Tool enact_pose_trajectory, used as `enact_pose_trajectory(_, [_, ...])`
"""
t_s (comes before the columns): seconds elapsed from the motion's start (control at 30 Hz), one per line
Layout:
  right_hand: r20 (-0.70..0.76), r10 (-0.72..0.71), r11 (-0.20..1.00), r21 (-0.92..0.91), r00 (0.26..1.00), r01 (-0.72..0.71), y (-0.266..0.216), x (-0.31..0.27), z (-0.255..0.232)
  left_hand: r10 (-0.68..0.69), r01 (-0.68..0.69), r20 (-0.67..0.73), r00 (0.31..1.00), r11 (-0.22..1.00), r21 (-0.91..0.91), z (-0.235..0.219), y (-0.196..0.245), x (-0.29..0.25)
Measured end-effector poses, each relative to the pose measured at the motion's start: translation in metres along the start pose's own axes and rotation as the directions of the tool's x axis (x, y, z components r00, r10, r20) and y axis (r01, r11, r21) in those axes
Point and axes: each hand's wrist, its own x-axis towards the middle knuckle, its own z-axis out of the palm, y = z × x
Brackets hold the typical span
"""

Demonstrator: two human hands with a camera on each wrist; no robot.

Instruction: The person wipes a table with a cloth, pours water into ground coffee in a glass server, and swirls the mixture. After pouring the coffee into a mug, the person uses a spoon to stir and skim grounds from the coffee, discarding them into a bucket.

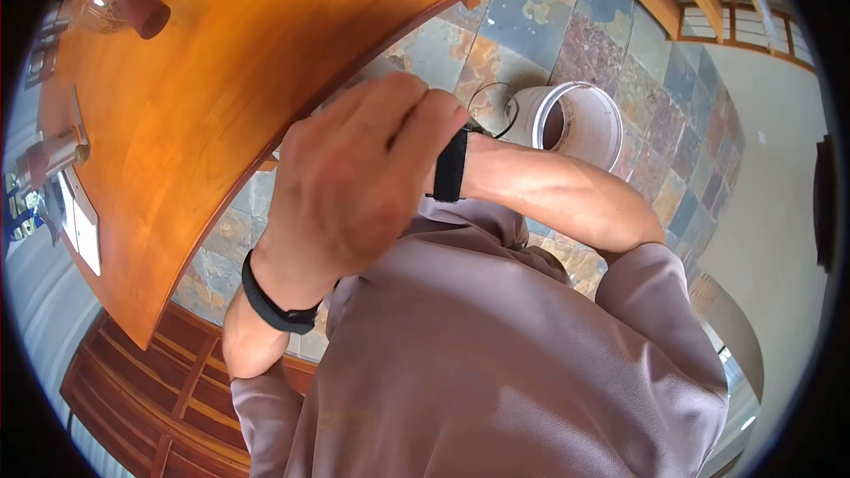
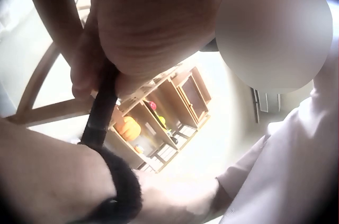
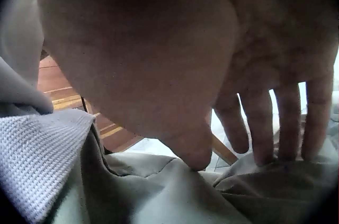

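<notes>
The left hand (image 1: 350,179) has its grip pinching the black strap (image 1: 452,166) on the right wrist (1 of 2 worn), while the right hand (image 3: 204,60) has straight, slightly spread fingers.

Bucket (image 1: 595,124) on floor (image 1: 524,22) near table (image 1: 310,18)

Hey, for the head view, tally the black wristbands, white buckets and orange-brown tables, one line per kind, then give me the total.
Black wristbands: 2
White bucket: 1
Orange-brown table: 1
Total: 4
</notes>
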Motion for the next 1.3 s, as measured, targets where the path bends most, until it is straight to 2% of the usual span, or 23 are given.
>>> enact_pose_trajectory(0.07, [0.08, -0.028, 0.994, -0.101, 0.996, 0.036, -0.004, -0.018, 0.0, 0.06, -0.059, 0.063, 0.996, 0.998, -0.009, -0.005, 0.005, -0.006])
enact_pose_trajectory(0.1, [0.113, -0.038, 0.986, -0.159, 0.993, 0.056, 0.001, -0.006, -0.002, 0.064, -0.063, 0.064, 0.996, 0.998, -0.008, -0.006, 0.008, -0.01])
enact_pose_trajectory(0.17, [0.185, -0.037, 0.96, -0.266, 0.982, 0.087, 0.002, 0.012, -0.001, 0.075, -0.067, 0.18, 0.981, 0.997, -0.049, -0.001, 0.016, -0.024])
enact_pose_trajectory(0.23, [0.219, -0.032, 0.943, -0.317, 0.975, 0.102, 0.005, 0.01, 0.002, 0.097, -0.09, 0.148, 0.984, 0.994, -0.058, 0.009, 0.014, -0.03])
enact_pose_trajectory(0.3, [0.083, -0.14, 0.922, -0.353, 0.987, 0.161, 0.009, 0.008, 0.014, 0.177, -0.175, 0.036, 0.984, 0.984, -0.035, 0.015, 0.013, -0.033])
enact_pose_trajectory(0.43, [0.109, -0.16, 0.884, -0.425, 0.981, 0.192, 0.007, 0.009, 0.011, 0.177, -0.177, 0.003, 0.984, 0.984, -0.018, 0.02, 0.018, -0.042])
enact_pose_trajectory(0.5, [0.014, -0.204, 0.888, -0.417, 0.979, 0.191, 0.01, 0.011, 0.015, 0.201, -0.202, -0.055, 0.978, 0.979, -0.024, 0.023, 0.013, -0.045])
enact_pose_trajectory(0.63, [0.046, -0.199, 0.897, -0.395, 0.979, 0.201, 0.011, 0.013, 0.014, 0.214, -0.214, -0.013, 0.977, 0.975, -0.065, 0.023, 0.01, -0.048])
enact_pose_trajectory(0.7, [-0.018, -0.206, 0.894, -0.411, 0.978, 0.181, 0.011, 0.013, 0.018, 0.28, -0.289, -0.151, 0.948, 0.957, -0.039, 0.031, 0.003, -0.05])
enact_pose_trajectory(0.83, [0.044, -0.167, 0.918, -0.358, 0.985, 0.171, 0.008, 0.017, 0.014, 0.189, -0.196, -0.093, 0.977, 0.979, -0.062, 0.025, 0.013, -0.046])
enact_pose_trajectory(0.93, [0.046, -0.167, 0.915, -0.364, 0.985, 0.172, 0.007, 0.015, 0.011, 0.198, -0.207, -0.142, 0.97, 0.977, -0.046, 0.028, 0.009, -0.047])
enact_pose_trajectory(1.0, [-0.033, -0.203, 0.917, -0.358, 0.979, 0.178, 0.009, 0.016, 0.021, 0.295, -0.318, -0.264, 0.918, 0.947, -0.051, 0.031, 0.002, -0.049])
enact_pose_trajectory(1.13, [0.014, -0.174, 0.91, -0.379, 0.985, 0.167, 0.006, 0.02, 0.012, 0.314, -0.35, -0.316, 0.895, 0.935, -0.061, 0.027, -0.005, -0.044])
enact_pose_trajectory(1.2, [0.048, -0.198, 0.942, -0.267, 0.979, 0.204, 0.007, 0.02, 0.007, 0.264, -0.274, -0.113, 0.958, 0.958, -0.086, 0.019, 0.002, -0.047])
enact_pose_trajectory(1.23, [0.047, -0.2, 0.941, -0.27, 0.979, 0.205, 0.01, 0.022, 0.008, 0.266, -0.276, -0.113, 0.957, 0.958, -0.083, 0.02, 0.002, -0.049])
enact_pose_trajectory(1.3, [0.078, -0.182, 0.948, -0.252, 0.98, 0.196, 0.014, 0.026, 0.013, 0.238, -0.238, -0.004, 0.971, 0.969, -0.075, 0.026, 0.002, -0.06])
